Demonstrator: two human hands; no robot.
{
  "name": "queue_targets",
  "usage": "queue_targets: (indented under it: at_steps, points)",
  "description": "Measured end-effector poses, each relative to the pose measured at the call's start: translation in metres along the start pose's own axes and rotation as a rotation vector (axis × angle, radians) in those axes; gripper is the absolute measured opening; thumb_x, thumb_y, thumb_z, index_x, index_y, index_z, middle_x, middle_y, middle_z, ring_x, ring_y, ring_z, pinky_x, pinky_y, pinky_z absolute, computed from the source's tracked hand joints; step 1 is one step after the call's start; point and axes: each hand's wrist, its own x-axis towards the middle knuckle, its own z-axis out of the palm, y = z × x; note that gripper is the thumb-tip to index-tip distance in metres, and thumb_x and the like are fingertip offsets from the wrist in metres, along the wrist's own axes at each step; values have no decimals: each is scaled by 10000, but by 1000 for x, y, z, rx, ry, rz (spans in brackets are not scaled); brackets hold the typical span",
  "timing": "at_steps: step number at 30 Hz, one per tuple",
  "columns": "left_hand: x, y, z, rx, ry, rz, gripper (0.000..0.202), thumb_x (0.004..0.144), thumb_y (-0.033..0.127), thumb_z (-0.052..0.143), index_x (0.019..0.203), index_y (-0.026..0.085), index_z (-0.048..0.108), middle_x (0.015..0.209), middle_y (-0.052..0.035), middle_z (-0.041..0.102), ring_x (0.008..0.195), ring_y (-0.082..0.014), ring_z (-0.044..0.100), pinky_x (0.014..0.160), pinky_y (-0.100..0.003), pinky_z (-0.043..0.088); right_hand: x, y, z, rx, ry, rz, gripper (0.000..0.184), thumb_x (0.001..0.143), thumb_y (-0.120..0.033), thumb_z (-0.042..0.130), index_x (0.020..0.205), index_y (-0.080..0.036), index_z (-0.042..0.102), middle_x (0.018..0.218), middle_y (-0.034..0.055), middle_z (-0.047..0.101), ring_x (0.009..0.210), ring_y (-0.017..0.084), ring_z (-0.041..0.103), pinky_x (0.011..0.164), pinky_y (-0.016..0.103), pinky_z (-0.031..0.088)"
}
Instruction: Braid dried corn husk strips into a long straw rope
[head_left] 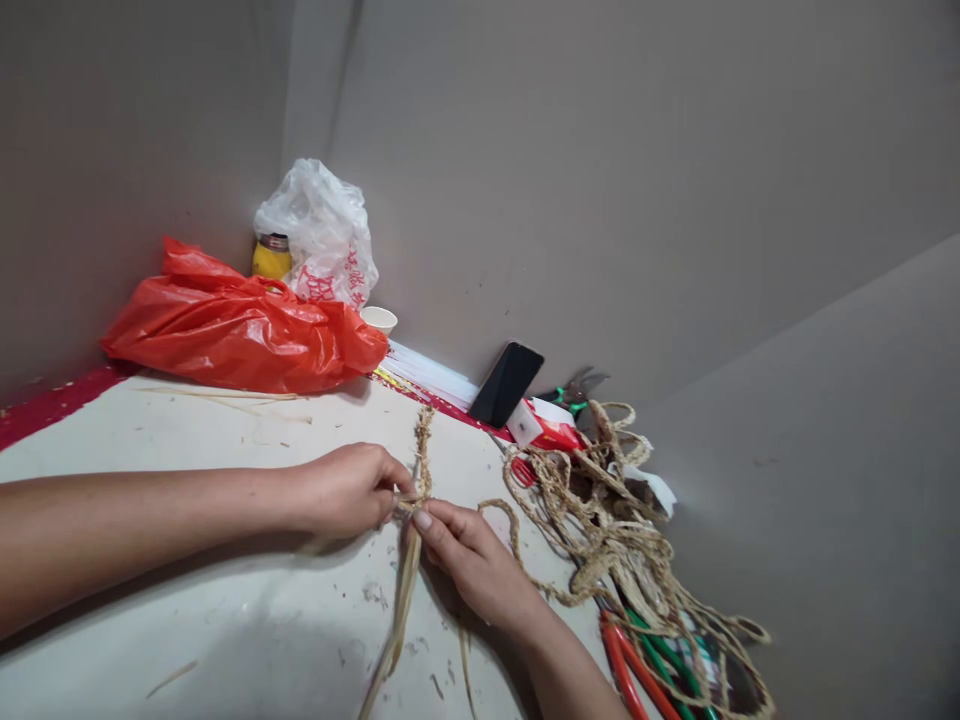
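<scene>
Straw braid (422, 452) pinched between left hand (349, 490) and right hand (469, 560).

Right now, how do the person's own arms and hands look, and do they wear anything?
Both forearms are bare: no sleeves, gloves, watch or bracelet show. The left hand seems to carry a thin ring on one finger, though it is too small to be sure. The right hand has short, plain nails without visible polish and no ring that shows.

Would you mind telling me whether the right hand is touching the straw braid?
Touching: the head view shows the right hand pinching the straw braid at its lower end, opposite the left hand.
</scene>
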Motion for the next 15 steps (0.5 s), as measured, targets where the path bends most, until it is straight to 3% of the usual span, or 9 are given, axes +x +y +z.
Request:
queue_targets:
  at_steps: [4,8,15]
  points:
    - [-1,3,2,51,3,1,311,746,141,391,827,173,690,726,5,649,657,-114,526,614,-197,365,0,0,0,-15,-1,11,382,910,-450,411,710,-153,545,583,-46,344,548,99,307,507,235,234]
    - [-3,8,3,84,21,-42,296,778,227,394,714,147,671,610,6,598,553,-107,466,518,-201,324,-1,0,1,70,2,28,379,901,-457,430,717,-154,566,567,-50,330,527,95,277,490,236,211]
    - [1,2,-3,-56,-40,-37,249,735,210,451,733,139,690,651,8,627,575,-97,472,551,-185,346,-1,-1,1,128,-27,60,390,890,-478,444,804,-153,643,545,-51,321,510,96,274,477,235,183]
